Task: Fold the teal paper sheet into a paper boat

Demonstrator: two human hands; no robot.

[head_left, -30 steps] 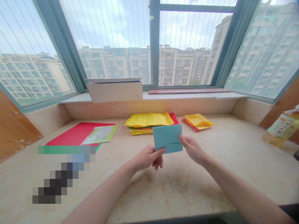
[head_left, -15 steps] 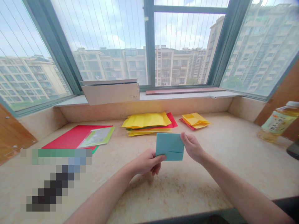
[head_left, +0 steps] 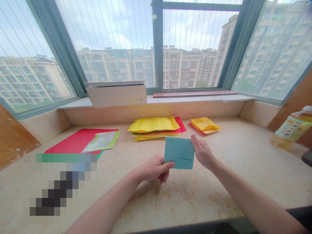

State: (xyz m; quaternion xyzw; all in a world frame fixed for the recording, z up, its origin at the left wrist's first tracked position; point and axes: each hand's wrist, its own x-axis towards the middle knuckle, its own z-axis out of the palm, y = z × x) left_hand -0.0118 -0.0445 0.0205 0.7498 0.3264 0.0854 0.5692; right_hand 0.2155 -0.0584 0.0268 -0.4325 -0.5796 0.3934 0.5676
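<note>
A square of folded blue paper (head_left: pixel 179 152) is held up above the counter, its face toward me. A crease or slit runs across its lower right part. My left hand (head_left: pixel 156 169) grips the lower left corner, thumb on the front and the other fingers behind. At the upper right edge, my right hand (head_left: pixel 201 150) pinches the paper with its thumb in front; its other fingers are partly hidden. Behind the blue paper lies a stack of crumpled yellow and red paper (head_left: pixel 154 124). To its right sits a smaller folded yellow paper piece (head_left: pixel 206 124) on red paper.
Red sheets (head_left: pixel 70 139) with a clear-and-green packet (head_left: pixel 102 141) lie at the left, beside a pixelated patch. A bottle (head_left: pixel 291 128) of yellow liquid stands at the right. A white box (head_left: pixel 117 95) rests on the window sill.
Both hands keep hold of the blue paper, which sits slightly further right in view. The right hand's fingers have shifted a little at the edge. The camera view has moved slightly.
</note>
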